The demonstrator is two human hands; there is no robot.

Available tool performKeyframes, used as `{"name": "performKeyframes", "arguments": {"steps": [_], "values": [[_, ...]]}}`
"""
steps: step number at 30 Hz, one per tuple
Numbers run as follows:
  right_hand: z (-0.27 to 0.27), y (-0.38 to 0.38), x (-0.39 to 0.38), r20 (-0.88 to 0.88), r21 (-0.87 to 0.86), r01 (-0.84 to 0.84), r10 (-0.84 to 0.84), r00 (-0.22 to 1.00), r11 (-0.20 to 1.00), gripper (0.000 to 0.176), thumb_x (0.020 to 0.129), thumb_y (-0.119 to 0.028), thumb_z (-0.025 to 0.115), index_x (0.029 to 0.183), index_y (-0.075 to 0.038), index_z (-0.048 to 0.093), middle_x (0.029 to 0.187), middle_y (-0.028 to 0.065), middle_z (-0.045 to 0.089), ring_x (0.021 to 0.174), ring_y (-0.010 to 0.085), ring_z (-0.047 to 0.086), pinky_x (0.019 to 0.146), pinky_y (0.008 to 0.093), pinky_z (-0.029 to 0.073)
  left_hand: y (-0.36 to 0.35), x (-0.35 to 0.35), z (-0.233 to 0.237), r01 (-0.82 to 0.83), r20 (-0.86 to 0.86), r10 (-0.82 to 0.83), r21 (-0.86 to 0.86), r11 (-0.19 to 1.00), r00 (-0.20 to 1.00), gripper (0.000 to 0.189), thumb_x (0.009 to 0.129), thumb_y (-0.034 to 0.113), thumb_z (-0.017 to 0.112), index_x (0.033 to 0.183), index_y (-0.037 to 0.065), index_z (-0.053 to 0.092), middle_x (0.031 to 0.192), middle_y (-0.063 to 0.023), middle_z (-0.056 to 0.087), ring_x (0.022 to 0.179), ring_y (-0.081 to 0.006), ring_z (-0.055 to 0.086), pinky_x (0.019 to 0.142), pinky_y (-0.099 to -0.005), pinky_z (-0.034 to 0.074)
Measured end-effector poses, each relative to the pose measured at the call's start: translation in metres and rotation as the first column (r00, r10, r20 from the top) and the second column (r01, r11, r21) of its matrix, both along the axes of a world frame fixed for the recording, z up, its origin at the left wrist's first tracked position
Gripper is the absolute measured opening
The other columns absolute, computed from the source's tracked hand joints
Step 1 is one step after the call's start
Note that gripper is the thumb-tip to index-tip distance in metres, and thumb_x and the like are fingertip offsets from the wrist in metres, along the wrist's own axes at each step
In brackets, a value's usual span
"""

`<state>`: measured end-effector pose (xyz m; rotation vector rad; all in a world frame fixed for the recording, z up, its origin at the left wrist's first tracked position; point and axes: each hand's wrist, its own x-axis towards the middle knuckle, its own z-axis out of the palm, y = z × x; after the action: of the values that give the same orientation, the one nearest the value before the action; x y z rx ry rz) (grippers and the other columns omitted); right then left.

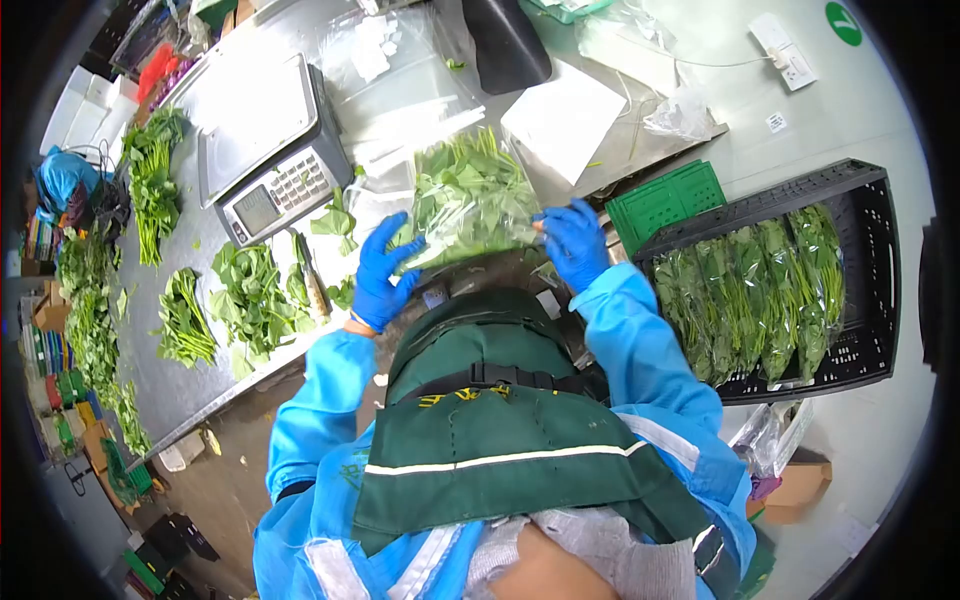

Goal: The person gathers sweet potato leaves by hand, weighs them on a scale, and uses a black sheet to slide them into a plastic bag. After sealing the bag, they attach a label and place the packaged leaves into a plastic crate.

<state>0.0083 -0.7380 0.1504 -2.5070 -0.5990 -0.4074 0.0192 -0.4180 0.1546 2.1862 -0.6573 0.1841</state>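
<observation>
A clear plastic bag of leafy greens [475, 195] lies at the table's front edge, between my two blue-gloved hands. My left hand [385, 272] is at the bag's lower left corner, its thumb and fingers apart. On the opposite side, my right hand [575, 245] has its fingers curled in and pinching the bag's right edge. Left of the bag are loose leaves [335, 222] and a knife [312, 278] with a light handle. Loose piles of greens [250, 295] and a smaller bunch [185, 318] lie farther left on the metal table.
A digital scale [275, 165] stands behind the loose greens. A black crate [875, 270] with several bagged greens is at my right, beside a green crate [665, 205]. White paper [565, 120] and a stack of plastic bags [390, 70] lie at the back. More greens [90, 300] line the table's left edge.
</observation>
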Motion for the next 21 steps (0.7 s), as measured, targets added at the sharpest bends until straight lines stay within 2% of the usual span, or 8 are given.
{"name": "performKeyframes", "arguments": {"steps": [3,5,10,11,15,17,19,21], "values": [[0.078,0.006,0.023,0.081,0.429,0.133,-0.185,0.979,0.893,0.019,0.074,-0.008,0.062,0.094,-0.006,0.060,0.087,0.0075,0.062,0.079,0.0222,0.059,0.077,0.0318,0.044,-0.002,0.045,0.097,-0.018,0.038,0.027,-0.215,0.976,0.999,0.030,0.074,0.004,0.059,0.104,0.006,0.058,0.119,-0.0111,0.049,0.114,-0.0253,0.042,0.096,-0.0358,0.032],[0.135,0.019,0.035,-0.308,0.788,0.307,-0.091,0.947,0.534,0.016,0.076,-0.007,0.063,0.091,0.000,0.061,0.077,0.0066,0.062,0.069,0.0118,0.057,0.064,0.0220,0.045,-0.009,0.058,0.144,-0.082,-0.283,-0.053,-0.445,0.892,0.958,0.033,0.076,0.003,0.056,0.109,0.004,0.054,0.118,-0.0114,0.050,0.113,-0.0219,0.041,0.095,-0.0334,0.032],[0.149,-0.018,0.081,-0.474,0.768,0.391,0.040,0.880,0.508,0.021,0.070,-0.009,0.067,0.086,0.004,0.063,0.078,0.0048,0.063,0.068,0.0079,0.055,0.063,0.0219,0.043,0.031,0.076,-0.095,-0.403,-0.862,-0.342,-0.484,0.777,0.374,0.044,0.090,0.018,0.041,0.131,0.005,0.032,0.126,-0.0092,0.042,0.113,-0.0195,0.042,0.095,-0.0332,0.033],[0.145,-0.025,0.085,-0.551,0.656,0.443,-0.013,0.834,0.611,0.023,0.072,-0.011,0.065,0.089,0.003,0.063,0.082,0.0054,0.063,0.073,0.0102,0.056,0.070,0.0236,0.043,-0.041,0.024,0.006,-0.102,-0.575,-0.601,-0.764,0.637,0.555,0.055,0.076,0.005,0.056,0.127,0.005,0.038,0.122,-0.0057,0.047,0.111,-0.0182,0.044,0.094,-0.0296,0.033],[0.122,-0.061,0.083,-0.669,0.495,0.511,-0.067,0.740,0.703,0.025,0.076,-0.017,0.061,0.092,0.001,0.063,0.088,0.0071,0.063,0.082,0.0132,0.057,0.078,0.0257,0.042,-0.090,0.009,0.035,-0.319,-0.657,-0.692,-0.752,0.577,0.299,0.048,0.074,0.011,0.063,0.119,0.005,0.046,0.111,-0.0059,0.056,0.100,-0.0191,0.053,0.090,-0.0327,0.039],[0.113,-0.076,0.073,-0.676,0.572,0.509,0.019,0.737,0.643,0.032,0.078,-0.022,0.059,0.102,-0.001,0.060,0.097,0.0070,0.061,0.090,0.0137,0.055,0.080,0.0259,0.041,-0.096,0.014,0.027,-0.339,-0.666,-0.672,-0.745,0.575,0.324,0.047,0.075,0.012,0.063,0.118,0.004,0.047,0.110,-0.0057,0.057,0.097,-0.0188,0.054,0.088,-0.0328,0.040],[0.102,-0.090,0.058,-0.503,0.863,0.436,0.363,0.785,0.255,0.043,0.083,-0.027,0.054,0.118,-0.003,0.048,0.109,0.0056,0.056,0.096,0.0144,0.053,0.083,0.0269,0.041,-0.098,0.017,0.024,-0.355,-0.678,-0.647,-0.734,0.579,0.349,0.045,0.075,0.013,0.063,0.117,0.004,0.048,0.109,-0.0056,0.057,0.095,-0.0185,0.055,0.087,-0.0328,0.041],[0.067,-0.108,0.044,-0.428,0.902,0.354,0.397,0.812,0.248,0.049,0.088,-0.032,0.046,0.129,-0.006,0.035,0.117,0.0050,0.050,0.102,0.0156,0.051,0.086,0.0286,0.041,-0.099,0.021,0.023,-0.307,-0.679,-0.661,-0.734,0.606,0.319,0.047,0.075,0.015,0.062,0.118,0.004,0.048,0.111,-0.0057,0.057,0.099,-0.0190,0.053,0.089,-0.0328,0.039]]}}
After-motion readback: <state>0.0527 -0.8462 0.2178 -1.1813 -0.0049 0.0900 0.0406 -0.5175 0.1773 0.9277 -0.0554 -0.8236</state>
